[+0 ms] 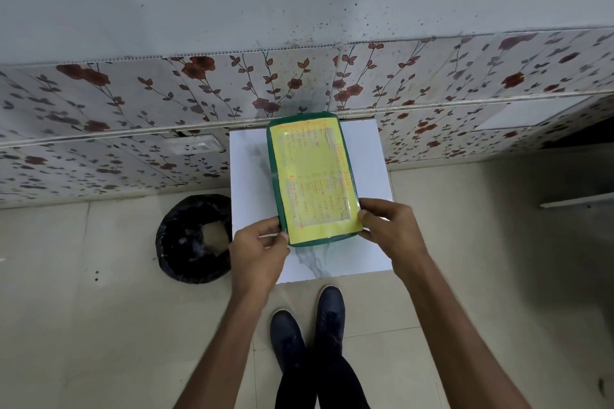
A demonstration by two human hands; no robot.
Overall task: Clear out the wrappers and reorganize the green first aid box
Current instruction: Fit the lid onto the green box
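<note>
The green first aid box (pixel 314 178) lies closed on a small white marble-look table (pixel 368 176), with a yellow handwritten label covering its lid. My left hand (pixel 257 247) grips the box's near left corner, thumb on the lid edge. My right hand (pixel 388 222) holds the near right corner. The lid hides whatever is inside, so no wrappers show.
A bin lined with a black bag (pixel 194 239) stands on the floor just left of the table. A floral-tiled wall (pixel 133 109) runs behind the table. My dark shoes (pixel 309 325) stand on the tiled floor below the table's front edge.
</note>
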